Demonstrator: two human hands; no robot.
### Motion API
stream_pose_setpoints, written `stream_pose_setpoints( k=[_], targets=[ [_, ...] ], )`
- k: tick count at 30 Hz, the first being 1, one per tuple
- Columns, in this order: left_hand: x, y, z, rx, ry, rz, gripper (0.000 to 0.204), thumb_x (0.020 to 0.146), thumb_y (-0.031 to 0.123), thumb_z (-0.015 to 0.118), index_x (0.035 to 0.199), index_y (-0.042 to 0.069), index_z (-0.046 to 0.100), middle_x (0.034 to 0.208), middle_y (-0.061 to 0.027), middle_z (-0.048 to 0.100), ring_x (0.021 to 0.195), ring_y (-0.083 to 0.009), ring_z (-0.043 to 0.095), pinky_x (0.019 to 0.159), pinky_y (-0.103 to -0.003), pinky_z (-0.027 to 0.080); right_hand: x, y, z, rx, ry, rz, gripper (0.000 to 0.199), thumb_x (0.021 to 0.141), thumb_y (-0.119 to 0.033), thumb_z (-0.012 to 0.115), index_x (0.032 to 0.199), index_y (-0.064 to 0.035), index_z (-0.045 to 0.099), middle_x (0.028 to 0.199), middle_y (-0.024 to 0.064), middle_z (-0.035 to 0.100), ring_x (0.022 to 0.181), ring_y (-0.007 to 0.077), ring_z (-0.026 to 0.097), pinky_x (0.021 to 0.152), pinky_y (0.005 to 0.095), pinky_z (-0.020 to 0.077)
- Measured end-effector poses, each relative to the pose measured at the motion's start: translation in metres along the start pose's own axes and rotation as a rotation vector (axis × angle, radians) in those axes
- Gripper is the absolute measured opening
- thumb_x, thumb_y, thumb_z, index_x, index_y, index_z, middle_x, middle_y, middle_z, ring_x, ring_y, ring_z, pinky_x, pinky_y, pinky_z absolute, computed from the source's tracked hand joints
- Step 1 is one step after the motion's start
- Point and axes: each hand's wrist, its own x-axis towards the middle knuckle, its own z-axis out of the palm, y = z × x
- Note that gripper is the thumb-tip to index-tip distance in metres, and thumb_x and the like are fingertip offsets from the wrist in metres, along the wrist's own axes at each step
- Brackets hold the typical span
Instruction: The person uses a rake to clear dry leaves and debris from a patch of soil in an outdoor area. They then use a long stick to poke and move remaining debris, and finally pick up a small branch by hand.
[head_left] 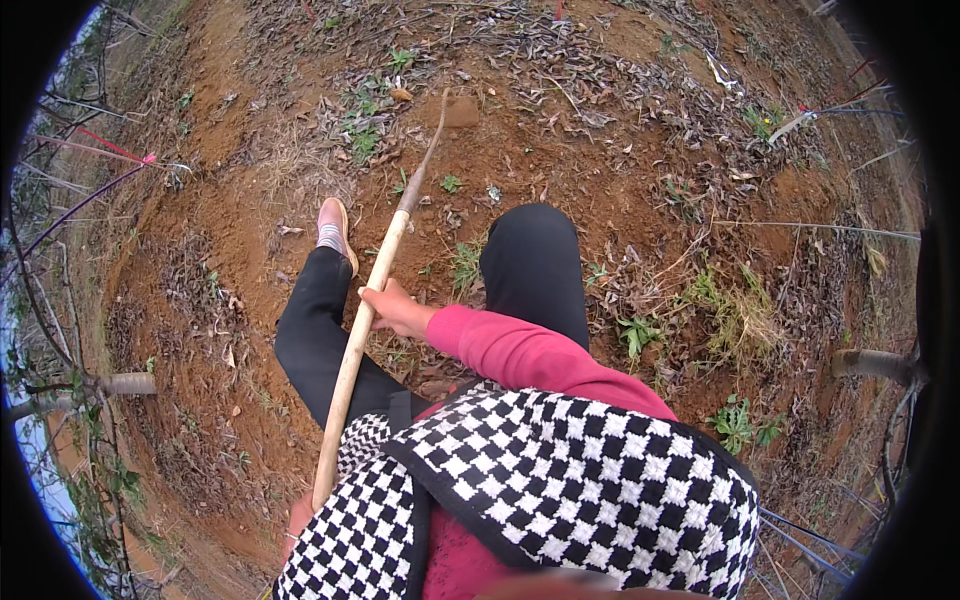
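A long-handled hoe slants away from me, its pale wooden shaft running up to a narrow, soil-stained metal neck. At the far end, its brown blade rests against the reddish soil and is hard to tell from it. My right hand is wrapped round the middle of the shaft, with the arm in a red sleeve reaching across my body. Close to my body, my left hand grips the near end of the handle; the checkered vest hides much of that hand.
Dry leaves, weeds and a grassy clump lie on the reddish ground. A tree trunk stands at right, another at left, with strings tied to branches. My left foot is forward beside the shaft.
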Motion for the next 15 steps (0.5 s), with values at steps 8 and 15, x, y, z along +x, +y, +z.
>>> stream_pose_setpoints(
  k=[8,15],
  targets=[
    [0.009,0.055,-0.004,-0.073,0.069,0.131,0.032,0.075,0.021,0.075,0.098,0.001,0.063,0.077,-0.0153,0.066,0.069,-0.0249,0.064,0.066,-0.037,0.051,-0.018,-0.022,0.022,0.05,0.073,-0.04,0.022,0.096,-0.015,0.053,0.1,0.0049,0.045,0.074,0.0107,0.058,0.06,0.0258,0.066,0.051,0.0405,0.0575],
    [0.142,0.248,-0.049,-0.218,-0.072,0.507,0.024,0.082,0.009,0.067,0.099,0.002,0.052,0.062,-0.0018,0.051,0.04,-0.0116,0.05,0.036,-0.028,0.04,-0.015,-0.097,0.027,0.037,-0.141,-0.469,0.033,0.096,-0.014,0.053,0.119,0.0032,0.036,0.106,0.0129,0.06,0.095,0.0207,0.065,0.078,0.0364,0.059]
  ],
)
